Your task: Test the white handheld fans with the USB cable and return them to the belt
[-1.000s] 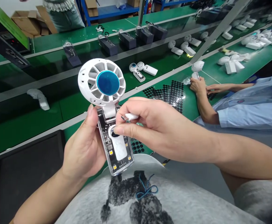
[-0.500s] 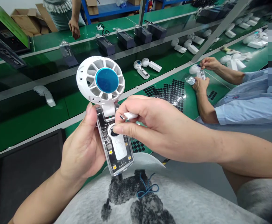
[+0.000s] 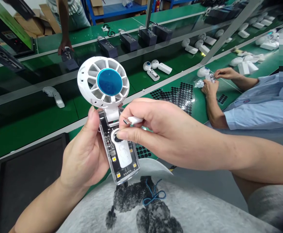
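Observation:
A white handheld fan (image 3: 103, 82) with a shiny blue centre disc is tilted in front of me. Its clear handle (image 3: 114, 158) shows a dark circuit board and a white button plate (image 3: 123, 153). My left hand (image 3: 85, 153) is wrapped round the handle from the left, thumb along its edge; most fingers are hidden behind. My right hand (image 3: 156, 129) is closed around a white USB cable plug (image 3: 133, 120), metal tip pointing left. That hand's thumb tip rests at the dark round spot on top of the button plate. Whether it also pinches something small there is hidden.
A conveyor belt (image 3: 88, 106) carries several fans and dark boxes (image 3: 129, 42). Black round stickers (image 3: 172, 97) lie on the green bench. A black tray (image 3: 31, 181) sits at left. A co-worker's hands (image 3: 211, 82) work on another fan at right; another person's hand (image 3: 65, 43) touches a box.
My hands and the fan have barely moved. Items on the belt have shifted slightly right in view. The person across has reached down to a dark box; the co-worker's upper hand has moved slightly.

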Demonstrator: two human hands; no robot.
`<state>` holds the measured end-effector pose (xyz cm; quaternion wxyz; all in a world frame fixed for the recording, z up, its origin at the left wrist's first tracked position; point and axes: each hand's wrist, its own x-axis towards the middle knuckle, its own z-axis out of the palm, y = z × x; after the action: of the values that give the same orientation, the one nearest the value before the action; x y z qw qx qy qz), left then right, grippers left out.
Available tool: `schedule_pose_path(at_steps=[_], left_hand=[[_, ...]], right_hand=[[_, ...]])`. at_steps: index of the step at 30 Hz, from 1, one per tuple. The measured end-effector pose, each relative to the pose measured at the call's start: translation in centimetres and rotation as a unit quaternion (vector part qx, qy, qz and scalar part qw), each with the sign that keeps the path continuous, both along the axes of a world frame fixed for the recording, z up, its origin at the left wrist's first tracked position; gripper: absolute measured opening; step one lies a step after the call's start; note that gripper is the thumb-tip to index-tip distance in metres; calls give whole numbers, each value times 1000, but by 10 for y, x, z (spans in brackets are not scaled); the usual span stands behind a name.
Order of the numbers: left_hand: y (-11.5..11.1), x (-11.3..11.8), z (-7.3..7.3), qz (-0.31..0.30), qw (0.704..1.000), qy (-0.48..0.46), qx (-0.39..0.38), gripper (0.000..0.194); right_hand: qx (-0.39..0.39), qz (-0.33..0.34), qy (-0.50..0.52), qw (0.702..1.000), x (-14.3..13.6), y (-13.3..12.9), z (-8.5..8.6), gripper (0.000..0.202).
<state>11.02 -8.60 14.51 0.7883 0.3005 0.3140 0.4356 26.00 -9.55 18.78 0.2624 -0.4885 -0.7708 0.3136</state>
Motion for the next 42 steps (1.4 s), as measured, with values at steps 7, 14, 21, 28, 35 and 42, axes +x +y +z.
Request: schedule_pose_path(at_steps=[7,14,21,28,35,42], left_hand=[[-1,0,0,-16,1000,-19,-9,40],[-2,1,2,19,1000,-13,-17,32],[6,-1,-3,13,999,16,-48,37],[14,-9,-14,-13,990,8,-143,40],[91,-3,-115,43,978,137,-154,25],[236,1,-202,127,948,268,-113,22]], right_hand=[[21,-23,-5,1000,-2,-1,-5,13],[38,-23,10,999,-2,0,-8,13],[98,7,58,993,1,5,-25,4],[317,60,-76,944,-3,1,-66,33],[64,-36,-58,996,-4,17,-120,49],[-61,-190,33,979,29,12,-151,23]])
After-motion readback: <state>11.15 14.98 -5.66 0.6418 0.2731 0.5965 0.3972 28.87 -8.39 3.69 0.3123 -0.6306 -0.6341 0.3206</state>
